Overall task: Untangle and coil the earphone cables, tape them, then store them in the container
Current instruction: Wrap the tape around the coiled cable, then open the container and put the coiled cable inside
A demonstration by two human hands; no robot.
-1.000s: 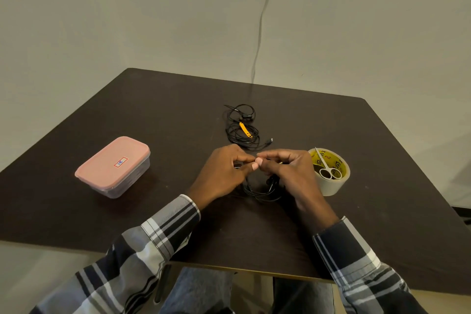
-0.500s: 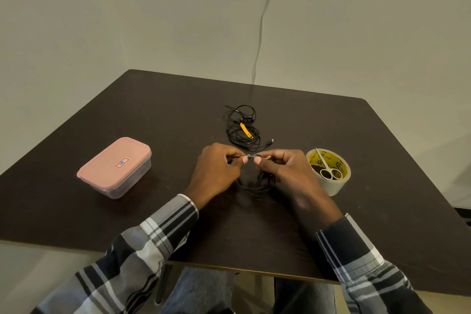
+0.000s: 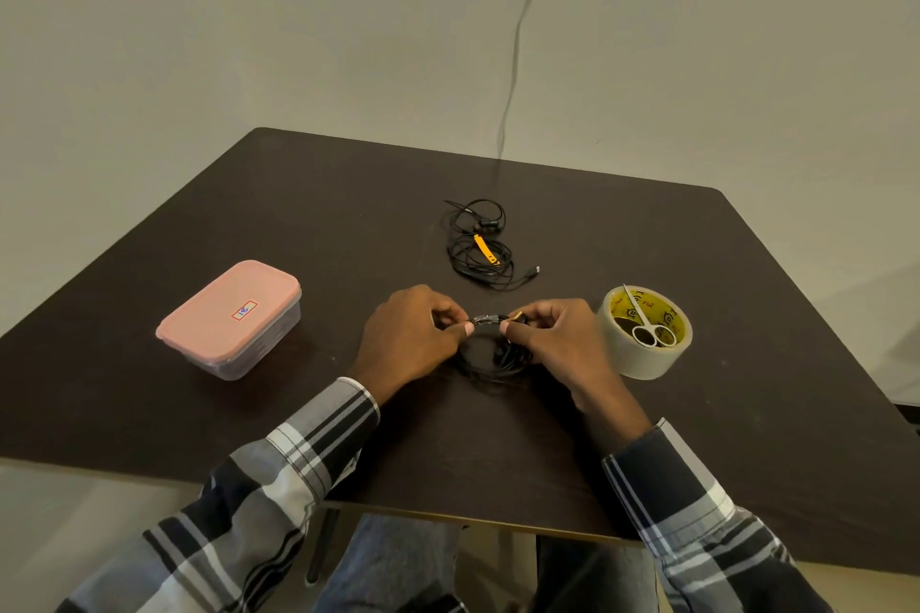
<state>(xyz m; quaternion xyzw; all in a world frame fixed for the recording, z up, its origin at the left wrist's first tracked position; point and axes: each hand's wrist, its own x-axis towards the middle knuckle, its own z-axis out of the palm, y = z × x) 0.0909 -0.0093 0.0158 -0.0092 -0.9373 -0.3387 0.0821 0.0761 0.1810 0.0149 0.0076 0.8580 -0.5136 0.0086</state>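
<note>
Dark brown table (image 3: 498, 438), plain beige wall (image 3: 249, 40), thin hanging wire (image 3: 517, 40)

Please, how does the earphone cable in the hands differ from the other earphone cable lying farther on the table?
The held cable is gathered into a coil, and a strip of tape shows on it between the left hand and right hand; the far cable lies in loose loops with its plug trailing out. The held cable is pinched by both hands; the far cable is untouched. The far cable shows an orange tag. Both are thin and black.

Single head-worn view looks forward and down, close over the table (image 3: 747, 413).
</note>
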